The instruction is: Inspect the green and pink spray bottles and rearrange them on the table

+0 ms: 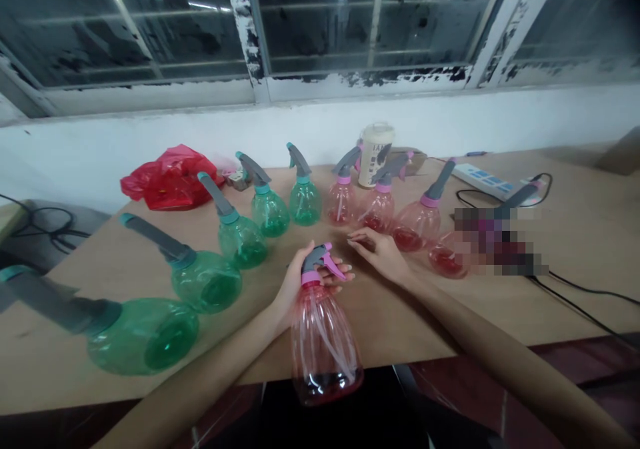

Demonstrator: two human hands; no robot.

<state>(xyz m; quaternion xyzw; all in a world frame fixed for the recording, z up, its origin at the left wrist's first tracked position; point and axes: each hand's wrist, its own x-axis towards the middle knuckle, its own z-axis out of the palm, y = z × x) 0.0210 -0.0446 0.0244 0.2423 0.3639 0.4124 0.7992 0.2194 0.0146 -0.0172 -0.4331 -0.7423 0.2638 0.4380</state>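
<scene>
My left hand (295, 282) is wrapped round the grey and pink trigger head of a pink spray bottle (325, 349), which hangs upright at the table's front edge. My right hand (383, 254) lies on the table just right of that head, fingers stretched out and holding nothing. Several green spray bottles (240, 239) curve away on the left of the wooden table (575, 269). Several pink spray bottles (420, 222) stand in a row behind my right hand.
A red plastic bag (167, 179) lies at the back left. A white lidded cup (375, 152) stands at the back by the wall. A power strip (487, 181) and black cables (575, 302) run along the right. A pixelated patch covers part of the right side.
</scene>
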